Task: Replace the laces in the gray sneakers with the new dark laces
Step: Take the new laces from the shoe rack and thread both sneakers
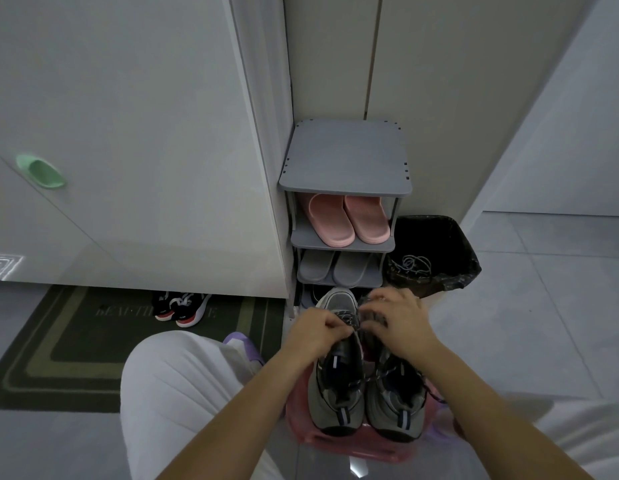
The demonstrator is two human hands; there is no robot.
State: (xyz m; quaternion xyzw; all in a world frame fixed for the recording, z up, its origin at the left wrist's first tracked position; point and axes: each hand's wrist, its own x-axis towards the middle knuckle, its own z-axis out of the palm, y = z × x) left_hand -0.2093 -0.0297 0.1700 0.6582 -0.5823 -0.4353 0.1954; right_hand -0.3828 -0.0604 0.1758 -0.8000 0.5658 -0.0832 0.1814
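Two gray sneakers stand side by side on a pink stool [353, 445], heels toward me. The left sneaker [335, 386] has a dark speckled lace [348, 318] threaded near its toe end. My left hand [316, 329] pinches that lace over the left sneaker's front. My right hand [396, 318] has its fingers curled around the lace on the other side and covers the front of the right sneaker [396, 400]. Dark lace also runs across the right sneaker's eyelets.
A gray shoe rack [346, 157] stands straight ahead, holding pink slippers [349, 220] and gray slippers [335, 268]. A black-lined bin [436, 251] beside it holds pale old laces [410, 265]. Black-red shoes [181, 308] sit on a green mat [76, 344] at left. My knee [176, 382] is lower left.
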